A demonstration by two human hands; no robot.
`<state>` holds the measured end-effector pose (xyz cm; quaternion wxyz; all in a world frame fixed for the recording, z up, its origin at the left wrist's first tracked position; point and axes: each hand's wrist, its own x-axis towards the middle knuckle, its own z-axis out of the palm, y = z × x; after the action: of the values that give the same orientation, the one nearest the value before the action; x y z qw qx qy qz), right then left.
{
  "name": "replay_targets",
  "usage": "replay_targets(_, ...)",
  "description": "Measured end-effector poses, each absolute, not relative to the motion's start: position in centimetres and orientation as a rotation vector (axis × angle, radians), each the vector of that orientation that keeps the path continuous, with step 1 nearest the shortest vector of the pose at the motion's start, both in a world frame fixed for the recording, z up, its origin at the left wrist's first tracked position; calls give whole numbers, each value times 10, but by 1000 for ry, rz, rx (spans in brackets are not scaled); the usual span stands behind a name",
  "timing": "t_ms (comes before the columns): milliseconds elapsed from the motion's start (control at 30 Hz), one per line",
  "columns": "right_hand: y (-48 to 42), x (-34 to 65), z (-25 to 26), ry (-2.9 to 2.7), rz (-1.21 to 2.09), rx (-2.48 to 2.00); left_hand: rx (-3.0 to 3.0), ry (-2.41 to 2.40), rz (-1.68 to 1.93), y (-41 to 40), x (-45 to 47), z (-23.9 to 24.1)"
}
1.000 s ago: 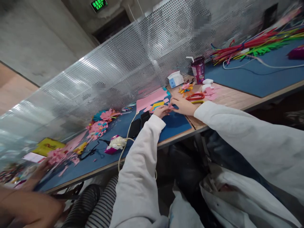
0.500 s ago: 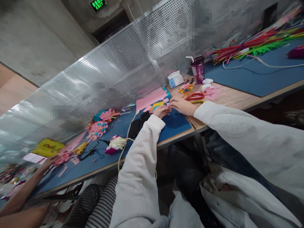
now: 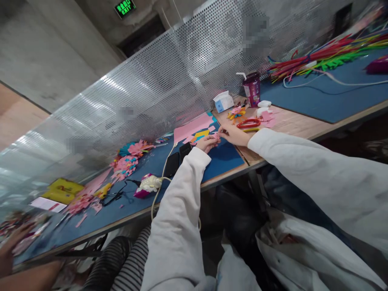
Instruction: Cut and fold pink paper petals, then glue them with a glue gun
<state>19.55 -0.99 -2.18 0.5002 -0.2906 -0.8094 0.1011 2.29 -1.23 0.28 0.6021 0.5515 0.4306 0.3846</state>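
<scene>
My left hand and my right hand meet over the blue mat on the table. Both pinch a small pink paper piece held between their fingertips. Both arms wear white sleeves. Pink paper sheets with yellow and teal scraps lie just beyond my hands. Red-handled scissors rest on the wooden tabletop to the right of my right hand.
A tissue box, a purple bottle and a small paper flower stand behind. Two black phones, a glue gun and paper flowers lie to the left. Colored sticks lie far right. Another person's hand is at far left.
My hands have lifted the pink piece slightly and closed in on it. The other person's hand at the far left has pulled back from the pink scraps toward the table edge.
</scene>
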Motion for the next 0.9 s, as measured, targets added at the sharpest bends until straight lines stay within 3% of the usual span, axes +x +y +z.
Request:
replay_targets(267,-17,197,-16,-1901,560,-776,1370,1029,868,-14,25,0)
replay_targets(900,-16,197,-17,-1909,515,-789,1567,1078,838,-7,24,-6)
